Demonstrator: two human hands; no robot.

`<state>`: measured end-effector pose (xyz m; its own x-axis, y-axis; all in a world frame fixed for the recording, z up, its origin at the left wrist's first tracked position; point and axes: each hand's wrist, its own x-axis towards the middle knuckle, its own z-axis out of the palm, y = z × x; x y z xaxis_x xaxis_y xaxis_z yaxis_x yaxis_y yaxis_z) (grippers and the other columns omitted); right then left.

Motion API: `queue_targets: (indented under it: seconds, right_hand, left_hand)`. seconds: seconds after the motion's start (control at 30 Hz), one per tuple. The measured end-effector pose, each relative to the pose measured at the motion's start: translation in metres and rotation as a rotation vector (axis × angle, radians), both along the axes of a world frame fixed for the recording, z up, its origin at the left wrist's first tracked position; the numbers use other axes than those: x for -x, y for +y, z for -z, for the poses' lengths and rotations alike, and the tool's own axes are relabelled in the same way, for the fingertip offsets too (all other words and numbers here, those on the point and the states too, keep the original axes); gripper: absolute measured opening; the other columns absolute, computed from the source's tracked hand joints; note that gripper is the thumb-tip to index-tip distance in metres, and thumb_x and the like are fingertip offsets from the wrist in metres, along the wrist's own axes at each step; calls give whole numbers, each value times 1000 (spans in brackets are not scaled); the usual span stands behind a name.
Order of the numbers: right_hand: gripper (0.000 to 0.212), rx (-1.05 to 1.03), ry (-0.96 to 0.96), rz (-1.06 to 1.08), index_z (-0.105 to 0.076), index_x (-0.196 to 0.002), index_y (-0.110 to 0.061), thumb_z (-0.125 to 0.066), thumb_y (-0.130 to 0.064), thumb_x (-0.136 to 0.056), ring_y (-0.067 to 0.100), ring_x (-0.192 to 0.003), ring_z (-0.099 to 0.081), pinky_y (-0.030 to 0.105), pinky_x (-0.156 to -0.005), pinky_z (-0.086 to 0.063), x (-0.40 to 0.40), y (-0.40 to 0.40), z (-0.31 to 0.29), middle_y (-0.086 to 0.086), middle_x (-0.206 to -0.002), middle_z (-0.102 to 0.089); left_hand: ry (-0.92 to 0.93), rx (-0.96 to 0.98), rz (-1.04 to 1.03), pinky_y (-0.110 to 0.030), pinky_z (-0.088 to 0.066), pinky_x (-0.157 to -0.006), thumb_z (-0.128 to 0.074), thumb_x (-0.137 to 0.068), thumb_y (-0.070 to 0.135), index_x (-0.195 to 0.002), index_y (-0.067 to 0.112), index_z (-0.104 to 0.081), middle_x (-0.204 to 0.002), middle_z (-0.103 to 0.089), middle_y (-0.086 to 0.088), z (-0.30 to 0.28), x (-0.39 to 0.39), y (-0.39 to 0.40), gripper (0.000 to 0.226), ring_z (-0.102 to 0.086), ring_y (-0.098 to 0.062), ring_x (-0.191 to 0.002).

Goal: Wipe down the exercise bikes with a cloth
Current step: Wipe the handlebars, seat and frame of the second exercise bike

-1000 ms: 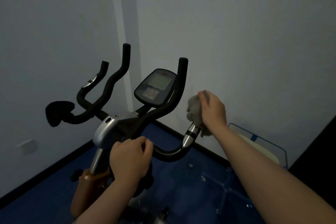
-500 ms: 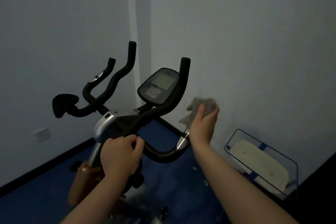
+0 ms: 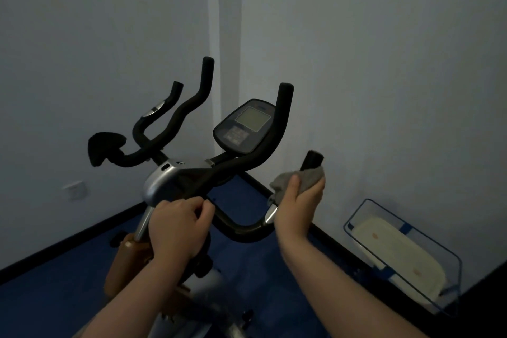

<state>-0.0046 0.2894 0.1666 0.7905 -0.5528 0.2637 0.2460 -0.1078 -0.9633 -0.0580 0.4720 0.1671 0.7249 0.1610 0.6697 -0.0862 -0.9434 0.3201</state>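
Dim corner of a room here, pale grey walls (image 3: 384, 63) meeting just left of centre and a dark blue floor (image 3: 55, 296) along the bottom. Right hand (image 3: 297, 211) is wrapped round a grey cloth (image 3: 297, 178), thumb on the near side, squeezing it around the short black handlebar end (image 3: 311, 159) at centre right, so only the tip of that grip pokes out above the cloth and a silver sleeve (image 3: 270, 214) shows just below the hand. Left hand (image 3: 178, 225) sits lower centre, fingers curled over the middle of the exercise bike (image 3: 175, 175) bars, by the silver stem cover (can't quite see what's under the fingers, but they're clenched on the bar there). Moving out, the console (image 3: 247, 126) with its pale screen is tilted up in the middle, black bullhorn handlebars (image 3: 189, 107) rise to the upper left, and a padded elbow rest (image 3: 104, 145) sticks out far left. Lower right, against the wall, there's a clear bin (image 3: 450, 261) with something cream-coloured inside. A wall socket (image 3: 75, 189) sits low on the left.
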Motion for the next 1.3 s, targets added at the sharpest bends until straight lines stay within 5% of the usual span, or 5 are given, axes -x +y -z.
queue_targets:
  seconds: [0.17,0.37,0.6,1.07,1.3]
  right_hand:
    - [32,169,30,-91,-42,-118,-23,-47,-46,-96,22,-102,-61,37,-80,-56,-25,-35,-41,5,-121,-57]
    - [43,-87,2,34,-38,-138,-19,-48,-35,-99,11,-104,-57,3,-70,-42,-8,1,-8,3,-129,-53]
    - [22,-82,190,-165,-39,-106,-21,-53,-36,-97,12,-83,-61,27,-71,-50,-13,-24,-28,-3,-95,-60]
    - [45,-112,292,-26,-38,-126,-14,-51,-45,-95,23,-99,-59,35,-89,-50,10,5,-14,7,-117,-58]
    - [49,-175,194,185,-36,-134,-20,-57,-40,-94,23,-105,-58,39,-90,-50,30,51,9,6,-123,-55]
  left_hand:
    - [-6,11,9,-14,-12,-50,-40,-84,39,-42,25,-40,-36,-27,13,1,-1,1,44,-23,1,-37]
    - [21,15,29,-16,-12,-48,-40,-84,38,-42,27,-35,-35,-23,12,-2,1,1,44,-24,-1,-35]
    - [111,14,63,-18,-10,-46,-56,-82,29,-44,30,-29,-35,-20,13,-7,2,0,47,-22,-1,-33]
    - [179,-90,166,-25,-34,-49,-63,-83,27,-48,25,-46,-37,-35,10,-10,1,4,40,-34,-7,-32]
    - [315,-525,409,-32,-30,-64,-42,-97,14,-125,21,-45,-89,-57,5,-6,-10,7,29,-54,-17,-74]
